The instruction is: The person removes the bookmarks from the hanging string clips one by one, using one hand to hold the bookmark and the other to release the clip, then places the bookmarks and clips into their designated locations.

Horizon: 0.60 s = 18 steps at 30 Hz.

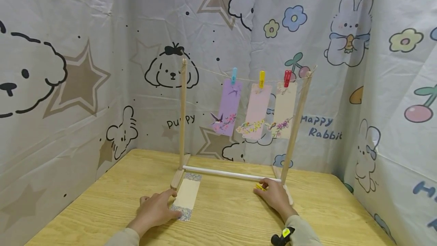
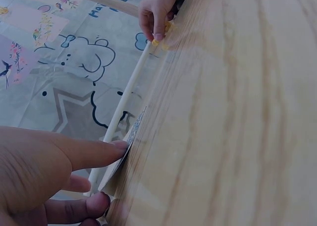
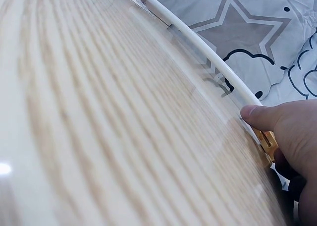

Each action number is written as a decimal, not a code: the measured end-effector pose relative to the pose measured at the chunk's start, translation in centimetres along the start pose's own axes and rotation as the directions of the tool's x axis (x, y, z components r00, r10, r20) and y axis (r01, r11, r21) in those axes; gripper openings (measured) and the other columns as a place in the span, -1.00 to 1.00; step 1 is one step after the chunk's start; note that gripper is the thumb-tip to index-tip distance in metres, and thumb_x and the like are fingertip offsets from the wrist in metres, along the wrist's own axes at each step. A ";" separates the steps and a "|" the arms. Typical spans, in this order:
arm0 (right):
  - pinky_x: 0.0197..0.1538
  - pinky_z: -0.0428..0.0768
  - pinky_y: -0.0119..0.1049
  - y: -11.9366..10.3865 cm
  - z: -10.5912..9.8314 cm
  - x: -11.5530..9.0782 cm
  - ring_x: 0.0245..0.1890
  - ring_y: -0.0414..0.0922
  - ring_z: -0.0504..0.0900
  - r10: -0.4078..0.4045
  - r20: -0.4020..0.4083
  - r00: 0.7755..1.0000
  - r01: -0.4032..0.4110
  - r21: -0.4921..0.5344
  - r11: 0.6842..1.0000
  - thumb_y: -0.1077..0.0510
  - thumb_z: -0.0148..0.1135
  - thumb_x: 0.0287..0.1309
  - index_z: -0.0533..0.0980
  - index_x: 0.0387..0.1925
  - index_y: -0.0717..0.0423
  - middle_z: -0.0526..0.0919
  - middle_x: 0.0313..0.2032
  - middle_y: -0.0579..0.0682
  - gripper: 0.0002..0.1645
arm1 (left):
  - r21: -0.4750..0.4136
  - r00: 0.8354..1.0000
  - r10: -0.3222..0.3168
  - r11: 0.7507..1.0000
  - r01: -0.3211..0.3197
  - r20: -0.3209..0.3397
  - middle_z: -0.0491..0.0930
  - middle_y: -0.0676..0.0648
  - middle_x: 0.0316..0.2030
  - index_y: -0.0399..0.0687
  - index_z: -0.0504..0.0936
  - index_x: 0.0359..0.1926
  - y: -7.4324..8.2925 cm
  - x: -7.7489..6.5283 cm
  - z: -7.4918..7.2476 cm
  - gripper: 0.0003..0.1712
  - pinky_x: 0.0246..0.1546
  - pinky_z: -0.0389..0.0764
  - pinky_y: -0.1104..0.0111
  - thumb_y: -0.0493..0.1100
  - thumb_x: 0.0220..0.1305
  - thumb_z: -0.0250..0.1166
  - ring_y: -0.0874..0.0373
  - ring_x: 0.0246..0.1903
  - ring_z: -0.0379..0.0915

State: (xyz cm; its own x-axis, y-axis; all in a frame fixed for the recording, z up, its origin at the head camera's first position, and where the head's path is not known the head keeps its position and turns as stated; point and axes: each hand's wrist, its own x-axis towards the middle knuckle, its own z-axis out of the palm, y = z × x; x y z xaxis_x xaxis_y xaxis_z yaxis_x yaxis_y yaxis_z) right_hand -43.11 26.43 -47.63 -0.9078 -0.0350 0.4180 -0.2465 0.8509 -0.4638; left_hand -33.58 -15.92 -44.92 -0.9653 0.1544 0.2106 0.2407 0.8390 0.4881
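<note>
- A wooden table (image 1: 232,219) fills the lower part of the head view; its far left and far right corners both show.
- The card (image 1: 187,194) lies left of the middle of the table, its length running towards the far edge. It is cream, with a blue-grey patterned band at each end. Its far end is just beside the foot of the left post.
- The left hand (image 1: 155,208) is at the card's left side, its thumb resting on the card near the near end and its forefinger at the long edge. Thumb and forefinger are spread apart, touching the card without closing round it.
- The right hand (image 1: 274,196) is low over the table, in front of the rod's right end. It pinches a small yellow clip (image 1: 260,187) at its fingertips.
- A frame stands towards the table's far edge: left post (image 1: 183,117), right post (image 1: 296,128) and, low down between them, a white rod (image 1: 228,173).
- A string (image 1: 213,72) joins the post tops. From left to right, a blue clip (image 1: 234,76) holds a purple card (image 1: 228,105), a second yellow clip (image 1: 262,79) a pink card (image 1: 257,109), and a red clip (image 1: 287,78) a beige card (image 1: 285,103). All three bear flowers and birds.
- Pale curtains (image 1: 92,18) with cartoon dogs, rabbits and stars hang behind.
</note>
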 end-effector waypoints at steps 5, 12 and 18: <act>-0.15 0.61 0.05 -0.1 0.0 0.0 -0.20 0.01 0.69 0.003 -0.001 1.000 -0.003 -0.006 1.000 -0.09 0.59 0.09 0.71 -0.04 0.13 0.73 -0.25 -0.04 -0.49 | -0.005 1.000 -0.001 1.000 0.001 0.000 0.71 0.03 -0.16 0.00 0.64 0.15 0.1 -0.2 -0.1 -0.26 0.11 0.10 -0.30 0.17 -0.02 0.65 -0.06 -0.13 0.57; -0.15 0.61 0.05 -0.2 0.0 0.1 -0.20 0.00 0.69 0.011 -0.001 1.000 -0.011 -0.012 1.000 -0.08 0.58 0.10 0.71 -0.03 0.12 0.72 -0.24 -0.05 -0.51 | -0.004 1.000 0.004 1.000 -0.004 -0.003 0.72 0.00 -0.15 0.00 0.64 0.13 0.1 -0.3 -0.2 -0.28 0.11 0.10 -0.30 0.16 -0.02 0.65 -0.08 -0.13 0.57; -0.17 0.61 0.03 -0.1 0.0 -0.1 -0.23 -0.03 0.68 0.001 -0.005 1.000 -0.001 -0.006 1.000 -0.06 0.60 0.09 0.71 -0.05 0.13 0.71 -0.28 -0.09 -0.53 | 0.003 1.000 -0.002 1.000 0.002 -0.001 0.72 -0.06 -0.07 0.01 0.64 0.12 0.1 -0.2 -0.2 -0.28 0.12 0.10 -0.30 0.17 -0.02 0.65 -0.11 -0.10 0.58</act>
State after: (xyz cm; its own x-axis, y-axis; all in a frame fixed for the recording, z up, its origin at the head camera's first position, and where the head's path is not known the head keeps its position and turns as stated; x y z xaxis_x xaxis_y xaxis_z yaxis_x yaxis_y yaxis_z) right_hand -43.02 26.30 -47.61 -0.9064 -0.0315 0.4212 -0.2434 0.8540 -0.4598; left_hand -33.33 -15.94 -44.74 -0.9656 0.1524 0.2106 0.2386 0.8410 0.4856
